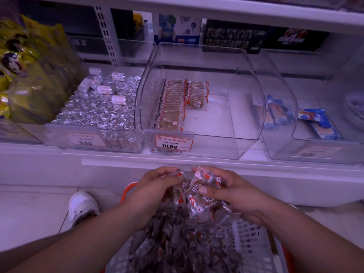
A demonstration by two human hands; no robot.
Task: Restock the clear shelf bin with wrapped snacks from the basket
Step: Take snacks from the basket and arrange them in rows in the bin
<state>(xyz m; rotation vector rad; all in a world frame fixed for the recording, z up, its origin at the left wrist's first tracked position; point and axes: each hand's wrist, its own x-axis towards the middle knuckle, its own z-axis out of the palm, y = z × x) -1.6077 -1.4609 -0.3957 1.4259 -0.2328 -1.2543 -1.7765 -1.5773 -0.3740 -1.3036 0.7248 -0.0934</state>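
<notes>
I am gathering a bundle of wrapped snacks (199,194) over the basket (254,239) before lifting it to the clear shelf bin (202,107). To do this well, I judge I should square the packets so they all face one way, edges flush, while they hang just above the pile; a loose packet then drops back into the basket and not onto the floor. The bin sits straight ahead of and above my hands, and its bare floor lies up and to the right of them, beside the 2 rows already standing at its left side. I would carry the bundle there upright and set it against the shorter row, keeping the stack tight so it does not fan out.

My left hand (157,184) has its fingers curled, thumb and fingertips pinching the left edge of the bundle. My right hand (226,190) curls round the other side, thumb pressed on the front packets, with more packets hanging below its palm. Both hands are close together, neither one spread. The snacks not yet taken lie heaped in the basket beneath my wrists.
</notes>
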